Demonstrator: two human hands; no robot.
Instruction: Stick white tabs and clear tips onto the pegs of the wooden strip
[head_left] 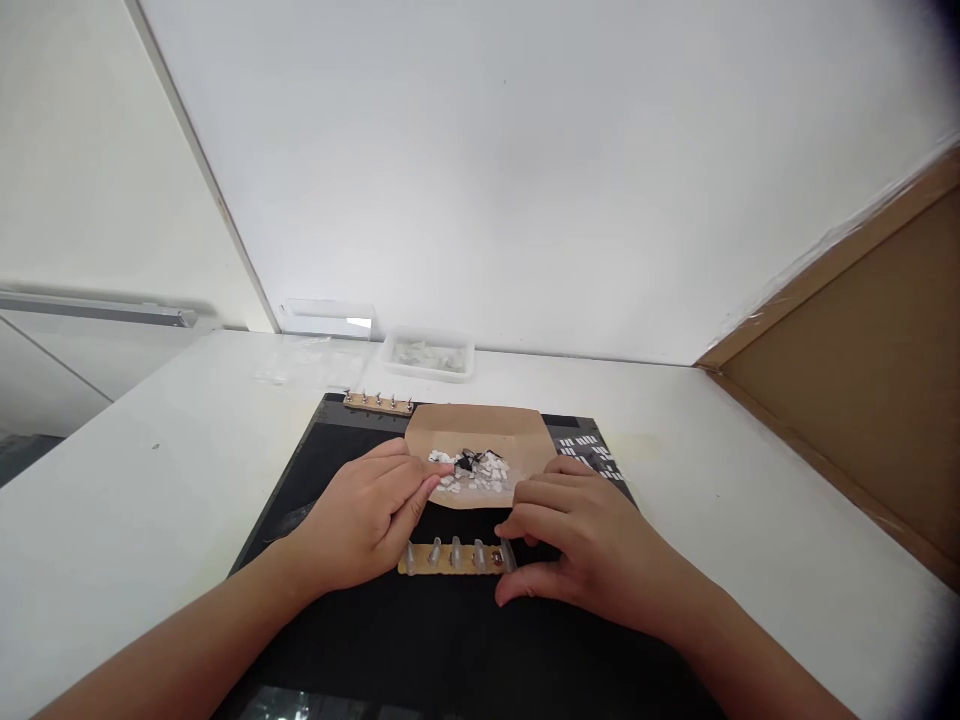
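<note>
My left hand [371, 515] reaches over the near left edge of a brown paper tray [517, 425], its index finger stretched out to a pile of small white pieces [491, 470]. Small black pieces [466, 461] lie among them by the fingertip. Below the tray is a tan strip [446, 568] carrying several clear plastic sleeves [456, 552]. My right hand [566, 530] is at the strip's right end, thumb and index finger apart around a clear sleeve [508, 554] there. Whether the fingers touch that sleeve is unclear. A small metal part [496, 557] shows beside it.
A black mat [465, 640] lies under the work on a white table [712, 450]. Another strip with upright metal clips [379, 403] sits at its far left edge. White rectangular pieces [577, 440] lie far right. Behind stand a clear plastic box [429, 370] and plastic bags [311, 365].
</note>
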